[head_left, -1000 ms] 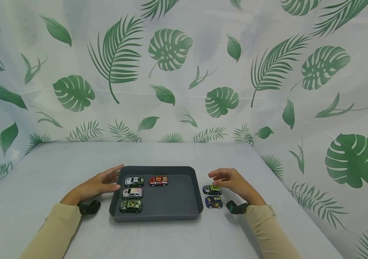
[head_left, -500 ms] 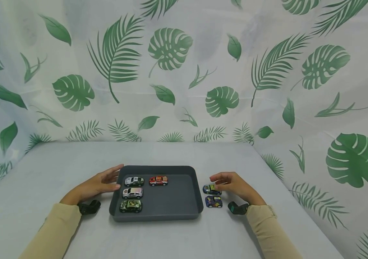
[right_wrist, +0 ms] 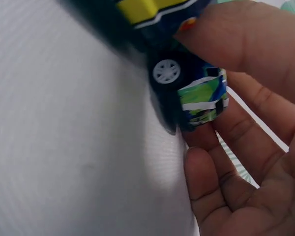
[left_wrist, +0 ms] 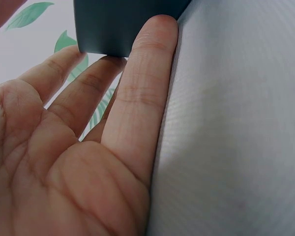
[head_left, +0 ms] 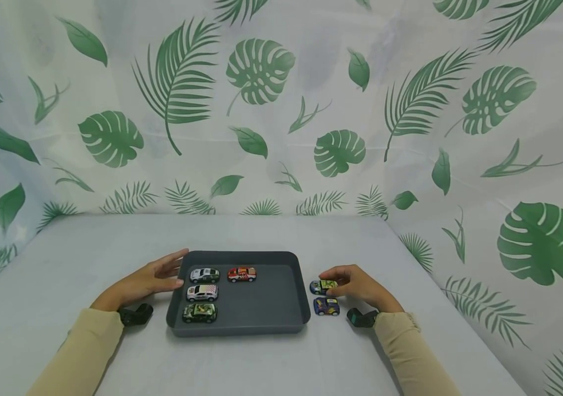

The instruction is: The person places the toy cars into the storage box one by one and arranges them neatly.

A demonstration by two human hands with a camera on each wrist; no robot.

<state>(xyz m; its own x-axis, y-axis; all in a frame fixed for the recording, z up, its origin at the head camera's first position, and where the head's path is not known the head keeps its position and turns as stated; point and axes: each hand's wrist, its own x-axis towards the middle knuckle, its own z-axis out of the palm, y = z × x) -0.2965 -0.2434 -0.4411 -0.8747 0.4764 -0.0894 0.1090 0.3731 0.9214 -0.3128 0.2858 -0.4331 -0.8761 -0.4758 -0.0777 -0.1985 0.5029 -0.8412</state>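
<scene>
My left hand point(head_left: 145, 281) rests against the left wall of a dark grey tray point(head_left: 266, 308), its fingers mostly straight; the left wrist view has the fingertips at the tray's side point(left_wrist: 108, 27). Right of the tray, my right hand point(head_left: 360, 287) pinches a blue-and-green toy car point(head_left: 316, 286), thumb on the near side and fingers on the far side. That car point(right_wrist: 201, 101) is still at table level, partly covered by the thumb. Just nearer to me sits a purple-blue toy car point(head_left: 326, 306) with yellow marks.
Inside the tray, a white-and-green car point(head_left: 204, 275), a white car point(head_left: 202, 292) and a green camouflage car point(head_left: 199, 313) line the left side. A red-orange car point(head_left: 242, 274) stands at the back middle. A leaf-print curtain point(head_left: 271, 165) closes off the table's back.
My right hand has lowered and closed its thumb and fingers round the blue-and-green toy car. The left hand stays at the tray, and the head view has tilted slightly.
</scene>
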